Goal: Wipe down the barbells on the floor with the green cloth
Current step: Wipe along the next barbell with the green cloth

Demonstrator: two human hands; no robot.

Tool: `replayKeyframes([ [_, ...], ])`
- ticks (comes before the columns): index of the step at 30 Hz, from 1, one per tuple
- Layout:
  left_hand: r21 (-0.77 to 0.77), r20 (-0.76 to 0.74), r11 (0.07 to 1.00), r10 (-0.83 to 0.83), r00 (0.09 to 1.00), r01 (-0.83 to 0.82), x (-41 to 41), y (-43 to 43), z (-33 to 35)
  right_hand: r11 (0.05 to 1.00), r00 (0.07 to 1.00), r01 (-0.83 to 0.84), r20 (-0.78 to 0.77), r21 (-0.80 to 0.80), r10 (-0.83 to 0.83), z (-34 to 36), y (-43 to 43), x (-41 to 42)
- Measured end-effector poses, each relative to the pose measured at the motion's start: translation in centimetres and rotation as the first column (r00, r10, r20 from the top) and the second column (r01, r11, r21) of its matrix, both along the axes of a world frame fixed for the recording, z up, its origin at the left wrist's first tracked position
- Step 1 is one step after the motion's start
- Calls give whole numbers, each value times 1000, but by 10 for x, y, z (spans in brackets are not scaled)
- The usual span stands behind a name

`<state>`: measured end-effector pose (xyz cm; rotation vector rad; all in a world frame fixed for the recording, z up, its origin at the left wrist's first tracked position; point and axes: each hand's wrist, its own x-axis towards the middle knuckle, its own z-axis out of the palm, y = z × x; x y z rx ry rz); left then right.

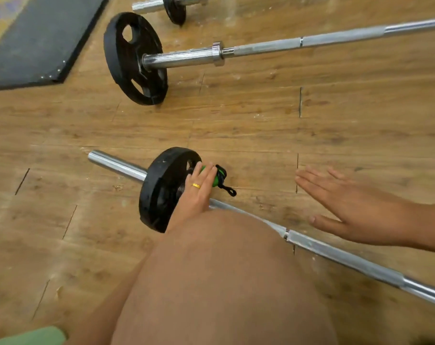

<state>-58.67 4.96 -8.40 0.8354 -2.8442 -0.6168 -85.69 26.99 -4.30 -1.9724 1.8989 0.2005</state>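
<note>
Wiping the near barbell: left hand fingers grasp the green cloth against the bar, just right of its plate. Right hand hovers, fingers released. Next, probably slide the cloth right along the bar.

A black rubber mat lies on the scuffed wood-plank floor, upper left, small screws along its edge.
</note>
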Motion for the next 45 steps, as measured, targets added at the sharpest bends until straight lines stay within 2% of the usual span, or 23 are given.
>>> replayKeyframes([
  [4, 83, 118, 996, -39, 992, 29, 23, 6, -36, 987, 990, 117, 63, 112, -125, -37, 57, 18],
  [7, 67, 77, 998, 5, 997, -10, 31, 9, -49, 959, 961, 242, 103, 145, -258, -69, 81, 50],
  [9, 76, 62, 995, 54, 997, -59, 27, 13, -54, 944, 932, 323, 147, 72, -330, -81, 87, 66],
  [12, 0, -1, 994, 112, 994, -112, 24, 12, -65, 913, 917, 392, 124, -110, -379, -90, 90, 73],
  [15, -43, -6, 992, 118, 993, -118, 22, 9, -72, 897, 932, 362, 69, -254, -356, -101, 91, 70],
  [19, -84, 44, 992, 97, 994, -93, 15, 1, -75, 887, 947, 307, 19, -346, -320, -106, 87, 62],
  [24, -104, 77, 994, 50, 996, -42, -5, -13, -70, 873, 933, 330, -16, -360, -359, -106, 79, 47],
  [31, -118, 104, 993, 16, 994, -3, -30, -19, -60, 789, 837, 515, -4, -336, -548, -107, 97, 34],
  [36, -86, 158, 992, -74, 985, 88, -39, -33, -55, 764, 817, 546, 17, -344, -576, -108, 98, 22],
  [39, -94, 214, 993, -51, 975, 72, -53, -40, -53, 753, 813, 552, 29, -357, -582, -108, 93, 15],
  [42, -192, 209, 979, -30, 978, 71, -60, -37, -48, 753, 814, 551, 35, -360, -580, -108, 90, 8],
  [45, -360, 124, 932, 9, 992, 36, -53, -41, -43, 759, 819, 546, 38, -354, -572, -108, 88, 2],
])
